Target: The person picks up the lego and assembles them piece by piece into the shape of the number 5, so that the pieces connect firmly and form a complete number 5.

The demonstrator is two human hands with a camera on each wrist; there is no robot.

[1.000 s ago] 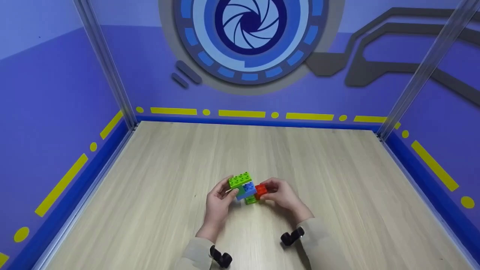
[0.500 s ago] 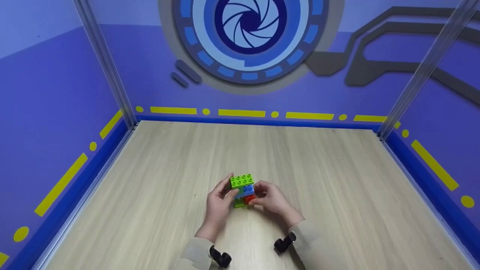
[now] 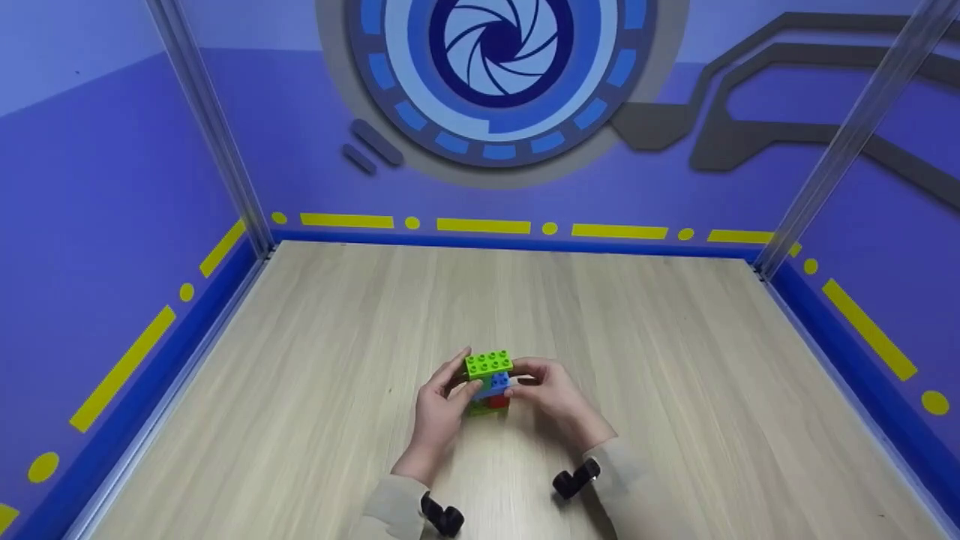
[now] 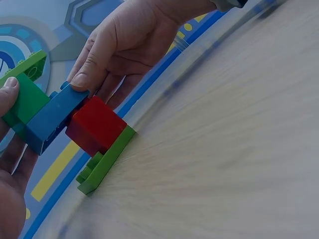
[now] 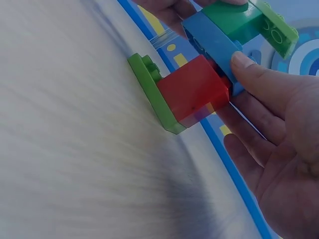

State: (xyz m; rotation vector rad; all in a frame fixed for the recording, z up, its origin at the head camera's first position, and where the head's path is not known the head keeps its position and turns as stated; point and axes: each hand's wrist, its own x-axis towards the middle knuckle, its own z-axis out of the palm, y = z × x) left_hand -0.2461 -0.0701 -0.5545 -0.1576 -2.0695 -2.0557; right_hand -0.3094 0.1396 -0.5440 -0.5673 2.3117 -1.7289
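Note:
My left hand [image 3: 437, 411] grips the upper part of a toy-brick stack, its thumb on the dark green brick [image 4: 31, 99]. A light green studded plate [image 3: 488, 364] tops the stack. Below the dark green brick runs a longer blue brick [image 4: 56, 117]; my right hand [image 3: 559, 391] pinches its right end. Under that end is a red brick [image 5: 195, 89], seated on a lower light green plate [image 5: 154, 97] with some studs bare. A narrow dark gap shows between blue and red in the left wrist view; whether they are joined I cannot tell.
A pale wooden table [image 3: 360, 315] lies beneath the hands. Blue-purple printed walls [image 3: 495, 202] enclose it at the back and sides, with metal posts [image 3: 217, 127] at the corners. Black wrist cameras [image 3: 576, 480] sit on both sleeves.
My right hand brought the red brick and lower plate leftward under the blue brick. Its fingers then moved up from the red brick to the blue one. The held stack has levelled out.

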